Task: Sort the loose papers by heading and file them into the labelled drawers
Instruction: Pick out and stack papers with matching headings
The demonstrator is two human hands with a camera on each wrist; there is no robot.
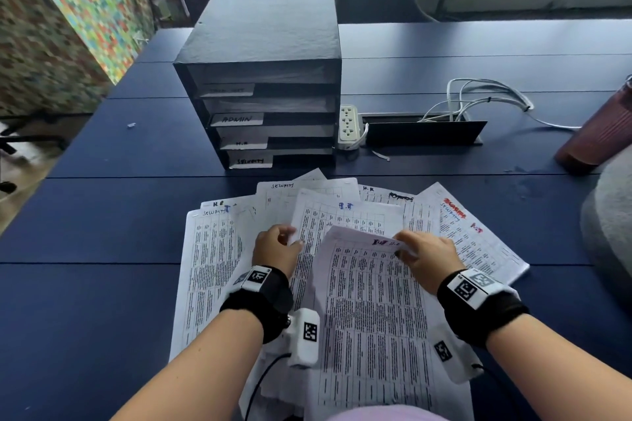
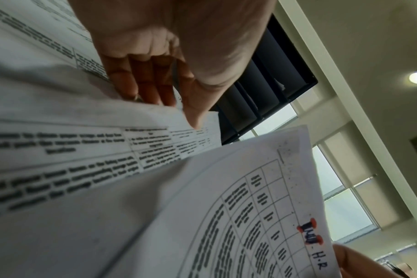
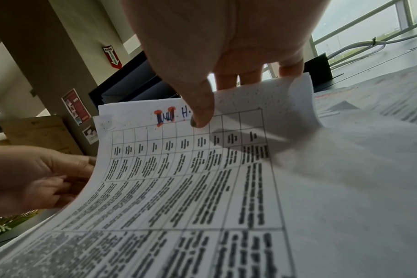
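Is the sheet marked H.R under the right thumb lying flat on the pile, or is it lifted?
Lifted. The right hand pinches the H.R sheet at its top edge, which curls upward off the pile.

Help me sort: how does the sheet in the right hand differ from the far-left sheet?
The right hand pinches its sheet, top edge lifted and curling; the far-left sheet lies flat. The held sheet reads H.R, the far-left one SECURITY. Both are printed tables.
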